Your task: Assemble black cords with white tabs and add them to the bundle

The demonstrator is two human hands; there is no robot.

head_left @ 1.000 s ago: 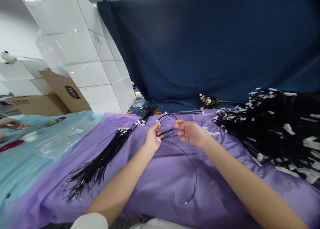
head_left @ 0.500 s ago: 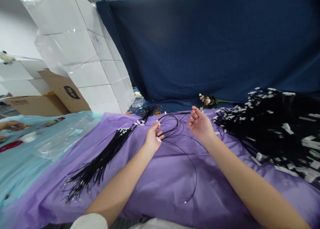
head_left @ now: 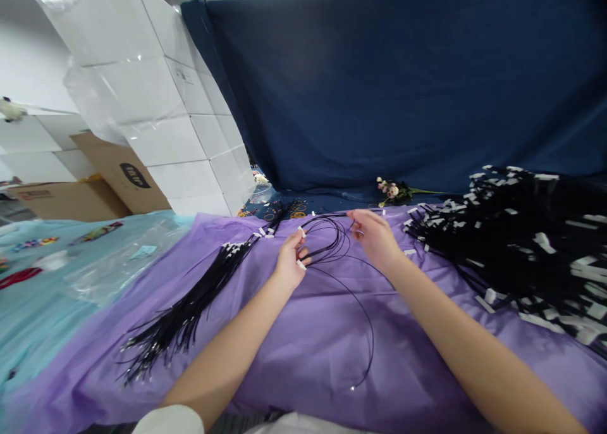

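Looped black cords (head_left: pixel 339 235) with small white tags rest in my left hand (head_left: pixel 290 257), its fingers closed around them. One thin strand hangs from this loop toward me and ends in a small shiny tip on the purple cloth. My right hand (head_left: pixel 374 236) is just right of the loop, thumb and fingertips pinched together at the cords that run out along its far side. Left of my hands lies a straight bundle of black cords (head_left: pixel 203 282) with white tags near its far end. At right is a large heap of black cords (head_left: pixel 512 231) with many white tags.
Purple cloth (head_left: pixel 313 358) covers the table before me, with light-blue cloth (head_left: pixel 38 320) on the left bearing a clear plastic bag (head_left: pixel 114 269). White boxes (head_left: pixel 175 143) are stacked behind, near a cardboard carton (head_left: pixel 90 193). Artificial flowers (head_left: pixel 391 190) lie below a dark-blue curtain (head_left: pixel 403 86).
My right hand has moved left to the cords, and its fingers have closed. My left hand stays put. Another person's hand at the left edge has left the view.
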